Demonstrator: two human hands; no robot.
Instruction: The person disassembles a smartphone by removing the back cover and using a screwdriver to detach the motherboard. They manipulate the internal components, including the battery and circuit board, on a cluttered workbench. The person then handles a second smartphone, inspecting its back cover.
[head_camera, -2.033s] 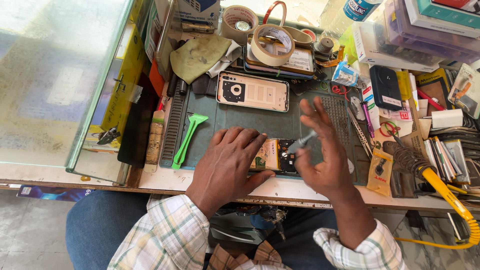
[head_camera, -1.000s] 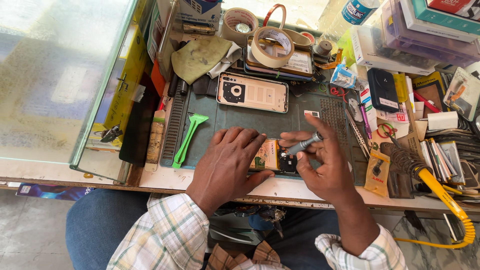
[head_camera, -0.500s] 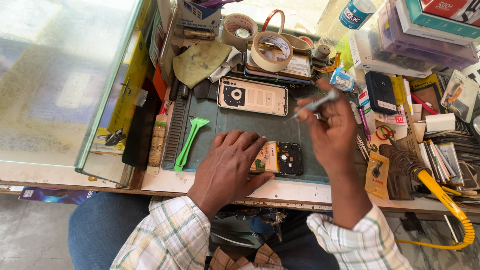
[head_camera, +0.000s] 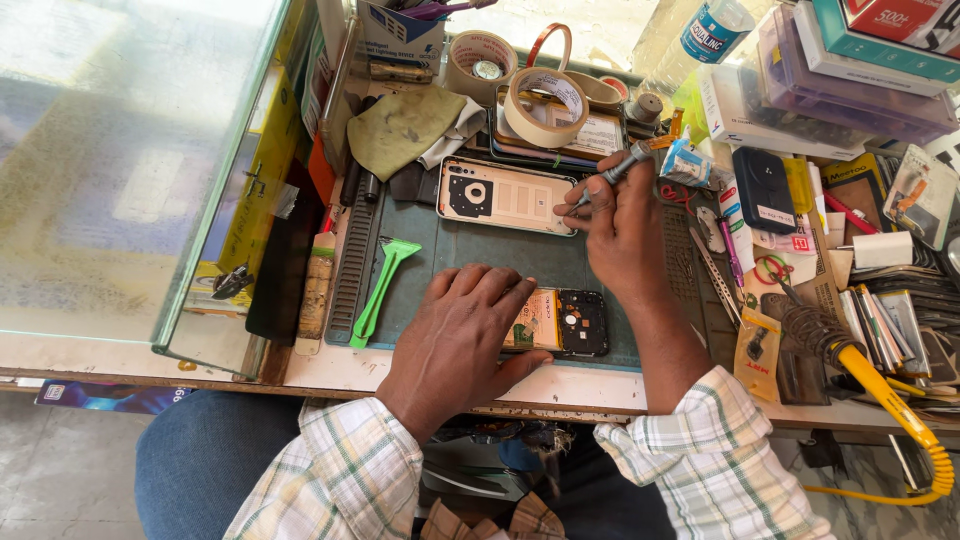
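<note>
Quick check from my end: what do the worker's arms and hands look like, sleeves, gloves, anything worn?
Both hands are bare: no gloves, and no rings or watch that I can make out on the left hand or the right hand. The forearms are uncovered. Each arm has a checked shirt sleeve, white with green and grey lines, rolled up: left sleeve, right sleeve.

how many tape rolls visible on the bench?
3: one tan roll propped on the papers above the phone back cover, one roll behind it to the left, one thin reddish ring upright behind. Clutter may hide more.
</note>
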